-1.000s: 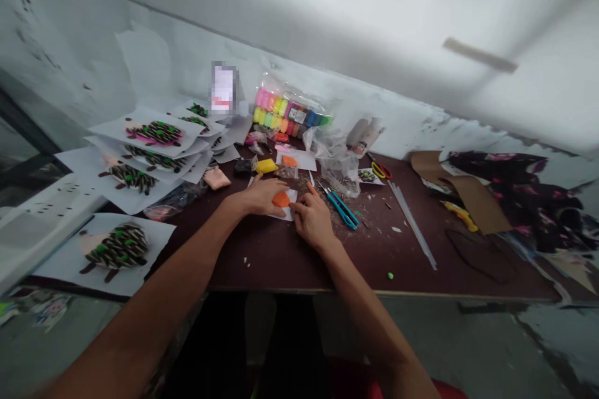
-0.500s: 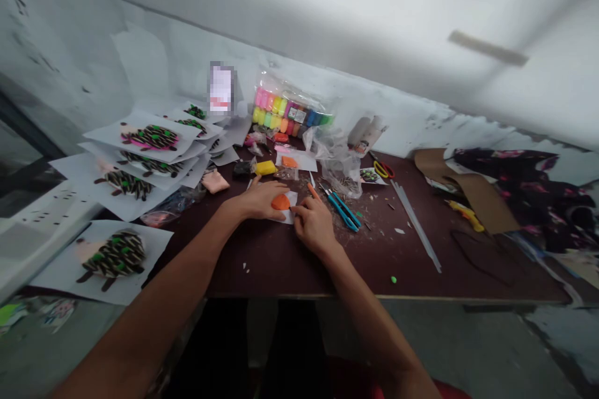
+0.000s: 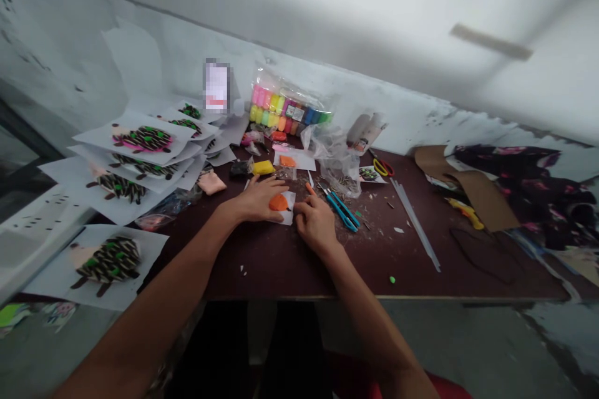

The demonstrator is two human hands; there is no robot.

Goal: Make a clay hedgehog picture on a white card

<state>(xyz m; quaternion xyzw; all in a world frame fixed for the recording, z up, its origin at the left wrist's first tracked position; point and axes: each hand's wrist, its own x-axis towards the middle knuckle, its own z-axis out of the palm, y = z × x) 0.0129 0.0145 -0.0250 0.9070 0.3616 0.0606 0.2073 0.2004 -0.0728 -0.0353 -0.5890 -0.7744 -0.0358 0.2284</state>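
Observation:
My left hand [image 3: 259,198] lies flat with its fingers spread over the left part of a small white paper [image 3: 288,214]. On that paper is an orange clay shape [image 3: 279,202] with a small dark spot at its right edge. Just right of the paper, my right hand [image 3: 314,219] is curled round an orange stick-like tool [image 3: 309,189], whose end shows above the fingers. Blue-handled scissors [image 3: 345,213] lie to the right of my right hand. Behind my left hand are a yellow clay block [image 3: 263,167] and a packet of orange clay [image 3: 287,161].
Papers with clay hedgehogs [image 3: 145,139] are stacked at the left, near a pale pink clay lump [image 3: 212,182]. A bag of coloured clays [image 3: 290,109] leans on the wall. Clear strips [image 3: 415,224], brown cardboard [image 3: 486,199] and dark flowered cloth [image 3: 528,193] lie at the right.
My right hand has drawn slightly away from the orange shape, and the dark spot at its edge shows more clearly. My left hand stays on the paper. The view has shifted slightly.

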